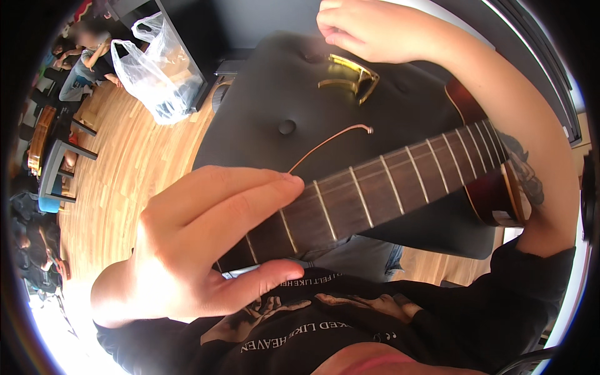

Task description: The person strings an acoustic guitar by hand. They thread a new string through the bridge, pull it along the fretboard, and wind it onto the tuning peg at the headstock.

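A small stringed instrument, guitar-like, has its dark fretted neck (369, 190) slanting across in front of me. My left hand (206, 234) lies over the neck's left end, fingers along the far edge and thumb along the near edge. From behind its fingertips runs a thin copper-coloured string (328, 141), curving to a small end piece; whether the fingers touch it I cannot tell. My right hand (350, 30), reaching across at the top, has curled fingers, partly cut off by the picture's edge. Close below it, a shiny gold capo (361, 81) rests on the black padded seat (250, 122).
The instrument's reddish-brown body (490, 199) shows behind my right forearm. A filled clear plastic bag (159, 75) stands at the upper left, beside a dark panel. Farther left on the wood floor (119, 162) are chairs (59, 159), another instrument (42, 140) and several people (94, 56).
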Action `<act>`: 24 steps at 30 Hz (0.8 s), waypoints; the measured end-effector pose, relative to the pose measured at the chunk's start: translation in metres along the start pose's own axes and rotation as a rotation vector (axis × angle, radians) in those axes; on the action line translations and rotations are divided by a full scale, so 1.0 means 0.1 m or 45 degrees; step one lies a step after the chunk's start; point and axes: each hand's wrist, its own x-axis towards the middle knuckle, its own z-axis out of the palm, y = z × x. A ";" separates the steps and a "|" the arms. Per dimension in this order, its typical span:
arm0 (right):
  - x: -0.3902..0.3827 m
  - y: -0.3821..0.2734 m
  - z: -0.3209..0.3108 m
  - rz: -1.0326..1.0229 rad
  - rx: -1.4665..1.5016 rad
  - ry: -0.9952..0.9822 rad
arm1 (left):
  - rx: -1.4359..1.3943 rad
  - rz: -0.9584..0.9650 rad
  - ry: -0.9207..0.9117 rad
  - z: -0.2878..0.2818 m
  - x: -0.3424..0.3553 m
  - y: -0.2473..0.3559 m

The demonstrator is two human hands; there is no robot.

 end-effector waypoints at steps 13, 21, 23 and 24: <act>-1.25 -0.77 -0.82 0.106 0.388 0.157 | 0.273 -0.016 0.024 0.09 0.01 0.35; -2.27 -1.61 -0.73 0.215 0.482 0.664 | 0.047 0.211 -0.086 0.40 0.62 0.77; -2.45 -1.78 -0.64 0.373 0.628 0.841 | 0.043 0.284 -0.075 0.48 0.77 0.87; -2.48 -1.85 -0.52 0.469 0.758 0.965 | 0.019 0.295 -0.075 0.54 0.79 0.87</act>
